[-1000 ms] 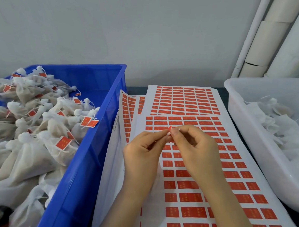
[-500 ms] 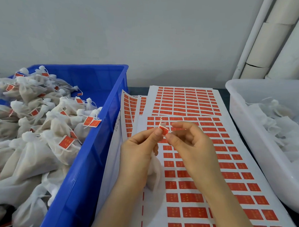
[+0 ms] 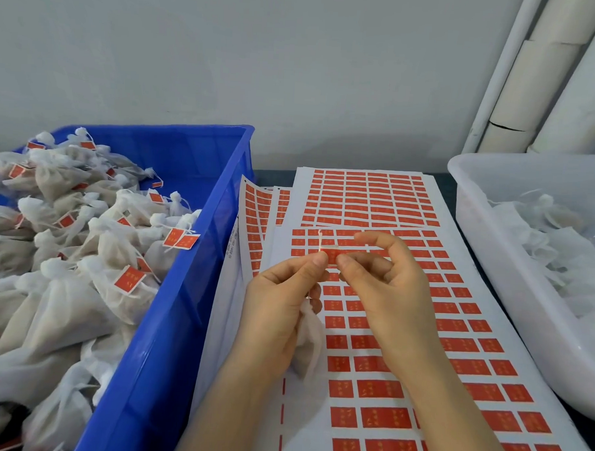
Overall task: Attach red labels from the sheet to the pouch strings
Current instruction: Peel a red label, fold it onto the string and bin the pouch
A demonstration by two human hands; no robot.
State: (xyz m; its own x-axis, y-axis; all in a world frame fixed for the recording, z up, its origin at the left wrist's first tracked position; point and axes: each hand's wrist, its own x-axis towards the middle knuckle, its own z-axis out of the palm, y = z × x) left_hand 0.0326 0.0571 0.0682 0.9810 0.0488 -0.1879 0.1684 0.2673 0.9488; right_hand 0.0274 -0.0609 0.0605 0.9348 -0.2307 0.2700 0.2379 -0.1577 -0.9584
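A blue crate [image 3: 168,339] of labelled pouches [image 3: 66,259] is sitting at left and a white tub [image 3: 511,303] at right, with sheets of red labels [image 3: 453,375] lying between them on the table [image 3: 271,176]. Above the sheets, the left hand [image 3: 278,309] is cradling a white pouch [image 3: 308,345] while pinching its string [image 3: 320,241]; the right hand [image 3: 385,287] is pinching a red label [image 3: 331,252] against that string.

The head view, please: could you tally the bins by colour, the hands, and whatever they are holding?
Blue bin: 1
White bin: 1
Hands (left hand, right hand): 2
Held pouch: 1
Pinched red label: 1
Total: 6
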